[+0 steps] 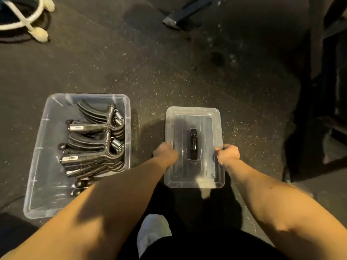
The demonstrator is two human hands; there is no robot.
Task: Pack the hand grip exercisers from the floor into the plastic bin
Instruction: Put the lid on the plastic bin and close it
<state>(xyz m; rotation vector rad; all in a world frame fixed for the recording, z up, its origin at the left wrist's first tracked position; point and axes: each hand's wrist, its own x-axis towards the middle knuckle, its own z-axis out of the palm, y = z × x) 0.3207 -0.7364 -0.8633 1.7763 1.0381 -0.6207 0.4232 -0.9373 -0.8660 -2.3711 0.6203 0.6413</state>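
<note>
A clear plastic bin (47,139) stands on the dark floor at the left. Several black hand grip exercisers (93,145) with metal springs lie stacked in its right half. To the right I hold the bin's clear lid (193,117), which has a black handle (193,144) in its middle. My left hand (166,153) grips the lid's left edge and my right hand (228,153) grips its right edge. The lid is level, apart from the bin, above the floor.
The speckled dark floor (169,76) stretches ahead. A white stand base (28,21) with rounded feet sits at the top left. A dark equipment foot (180,15) lies at the top middle, and dark furniture (323,91) runs along the right. My shoe (153,231) shows below.
</note>
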